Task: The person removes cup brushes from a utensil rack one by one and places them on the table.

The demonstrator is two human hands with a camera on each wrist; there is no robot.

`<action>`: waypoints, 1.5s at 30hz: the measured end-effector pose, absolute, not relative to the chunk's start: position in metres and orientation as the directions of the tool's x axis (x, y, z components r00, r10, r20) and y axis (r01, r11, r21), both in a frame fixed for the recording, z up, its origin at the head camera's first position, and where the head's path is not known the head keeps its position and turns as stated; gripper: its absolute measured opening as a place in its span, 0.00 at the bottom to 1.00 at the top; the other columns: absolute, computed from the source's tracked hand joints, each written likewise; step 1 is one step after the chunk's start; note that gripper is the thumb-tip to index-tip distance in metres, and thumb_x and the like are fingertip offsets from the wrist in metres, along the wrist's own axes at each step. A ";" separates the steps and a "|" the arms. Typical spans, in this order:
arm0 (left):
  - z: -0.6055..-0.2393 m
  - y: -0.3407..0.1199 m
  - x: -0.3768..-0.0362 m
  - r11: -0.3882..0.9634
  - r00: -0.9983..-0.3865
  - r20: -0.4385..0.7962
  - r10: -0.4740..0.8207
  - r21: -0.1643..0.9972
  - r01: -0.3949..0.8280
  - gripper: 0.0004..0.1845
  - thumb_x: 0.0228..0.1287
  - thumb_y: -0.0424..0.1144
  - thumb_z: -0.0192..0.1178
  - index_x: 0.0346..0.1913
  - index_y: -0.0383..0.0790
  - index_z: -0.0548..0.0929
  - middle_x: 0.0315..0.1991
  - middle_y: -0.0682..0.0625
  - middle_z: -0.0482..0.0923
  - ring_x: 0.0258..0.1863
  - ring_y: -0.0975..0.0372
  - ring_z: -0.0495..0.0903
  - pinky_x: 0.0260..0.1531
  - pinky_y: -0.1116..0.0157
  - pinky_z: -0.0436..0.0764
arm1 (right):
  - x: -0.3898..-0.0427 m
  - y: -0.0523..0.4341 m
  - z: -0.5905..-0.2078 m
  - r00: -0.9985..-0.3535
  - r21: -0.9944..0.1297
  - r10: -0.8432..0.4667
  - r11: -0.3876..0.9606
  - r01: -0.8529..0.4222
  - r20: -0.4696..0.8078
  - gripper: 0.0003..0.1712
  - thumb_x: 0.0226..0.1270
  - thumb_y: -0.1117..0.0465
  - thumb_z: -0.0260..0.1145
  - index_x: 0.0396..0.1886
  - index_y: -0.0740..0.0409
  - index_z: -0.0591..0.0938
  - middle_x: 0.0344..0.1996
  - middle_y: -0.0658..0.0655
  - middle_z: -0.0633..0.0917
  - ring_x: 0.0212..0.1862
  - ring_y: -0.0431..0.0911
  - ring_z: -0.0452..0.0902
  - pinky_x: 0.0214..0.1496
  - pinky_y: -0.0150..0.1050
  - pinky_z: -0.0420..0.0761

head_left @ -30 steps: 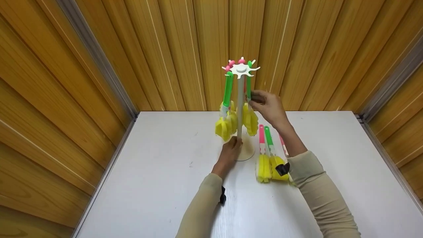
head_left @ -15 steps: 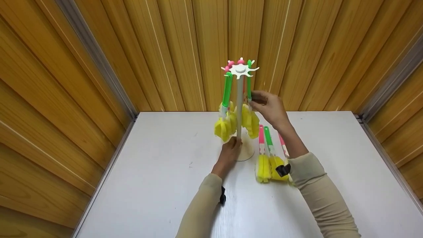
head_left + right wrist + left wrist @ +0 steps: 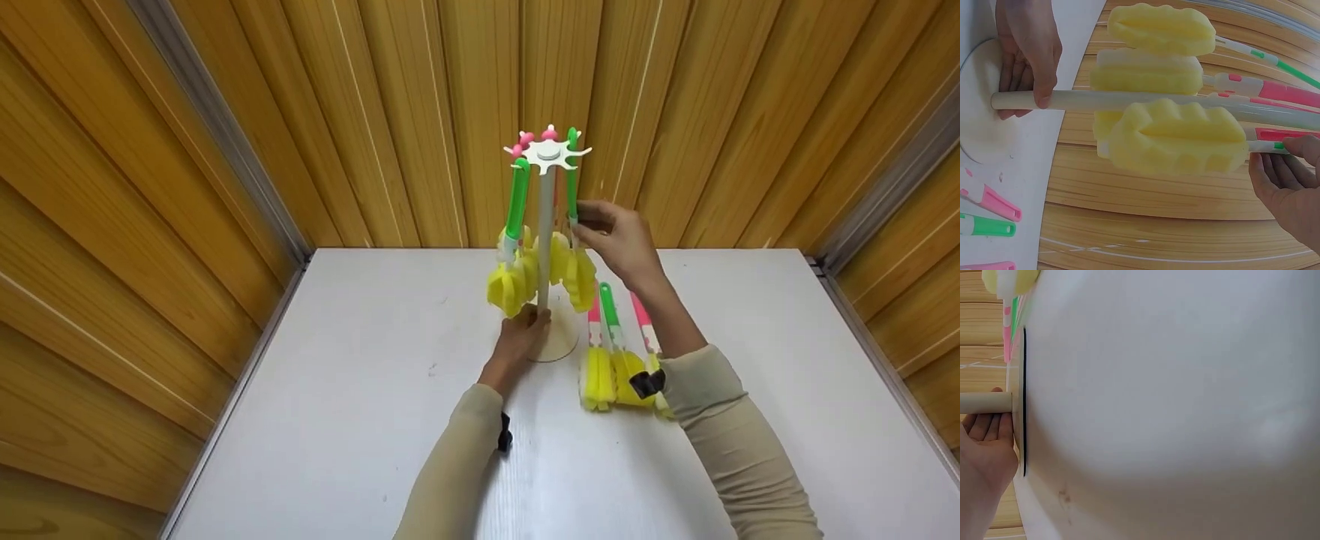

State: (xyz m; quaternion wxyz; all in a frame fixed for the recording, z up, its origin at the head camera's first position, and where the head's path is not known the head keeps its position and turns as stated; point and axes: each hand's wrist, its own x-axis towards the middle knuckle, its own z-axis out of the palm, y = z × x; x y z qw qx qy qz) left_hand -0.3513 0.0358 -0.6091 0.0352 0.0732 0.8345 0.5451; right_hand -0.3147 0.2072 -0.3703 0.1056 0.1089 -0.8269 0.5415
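The right hand (image 3: 622, 244) pinches the green-handled sponge brush (image 3: 574, 225) by its handle, hanging from the rack (image 3: 545, 240) near the worktop's (image 3: 360, 390) back edge. The left hand (image 3: 521, 337) curls around the pole. The brush's long axis runs vertical, sponge down. Judged risks: a sideways tug could tip the rack or knock neighbouring brushes (image 3: 514, 225) off their hooks.

Hanging sponges (image 3: 517, 281) crowding the pole (image 3: 545, 247)

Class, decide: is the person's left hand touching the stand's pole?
Touching. The right wrist view shows the left hand with its thumb and fingers wrapped around the pole just above the round base.
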 end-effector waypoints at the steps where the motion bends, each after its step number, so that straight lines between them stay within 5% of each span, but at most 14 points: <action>1: -0.609 0.035 -0.352 0.391 -0.986 0.020 0.164 0.916 0.084 0.15 0.74 0.58 0.55 0.44 0.52 0.82 0.33 0.57 0.76 0.34 0.64 0.74 0.36 0.64 0.72 | -0.315 0.208 -0.370 -0.954 -0.872 -0.064 0.390 -0.295 0.294 0.22 0.73 0.66 0.65 0.64 0.66 0.78 0.57 0.64 0.84 0.59 0.54 0.80 0.59 0.41 0.81; 20: -0.612 0.030 -0.347 0.396 -0.977 0.037 0.210 0.910 0.120 0.29 0.77 0.65 0.43 0.50 0.46 0.84 0.40 0.52 0.81 0.41 0.61 0.75 0.43 0.60 0.72 | -0.317 0.222 -0.382 -0.955 -0.901 -0.012 0.329 -0.284 0.297 0.21 0.74 0.63 0.66 0.64 0.61 0.81 0.55 0.61 0.84 0.56 0.49 0.80 0.58 0.36 0.80; 34: -0.614 0.026 -0.346 0.369 -0.960 0.062 0.275 0.915 0.165 0.34 0.76 0.68 0.38 0.59 0.47 0.82 0.52 0.53 0.81 0.52 0.61 0.75 0.62 0.55 0.71 | -0.313 0.238 -0.383 -0.947 -0.921 0.037 0.246 -0.301 0.319 0.22 0.75 0.63 0.65 0.65 0.65 0.79 0.58 0.63 0.83 0.59 0.49 0.80 0.60 0.34 0.79; 45: -0.614 0.026 -0.346 0.374 -0.960 0.064 0.273 0.912 0.167 0.30 0.79 0.64 0.40 0.57 0.45 0.81 0.46 0.49 0.81 0.43 0.62 0.74 0.47 0.60 0.72 | -0.305 0.258 -0.403 -0.952 -0.931 0.068 0.241 -0.275 0.298 0.25 0.73 0.61 0.67 0.65 0.66 0.78 0.60 0.67 0.81 0.59 0.46 0.80 0.57 0.29 0.79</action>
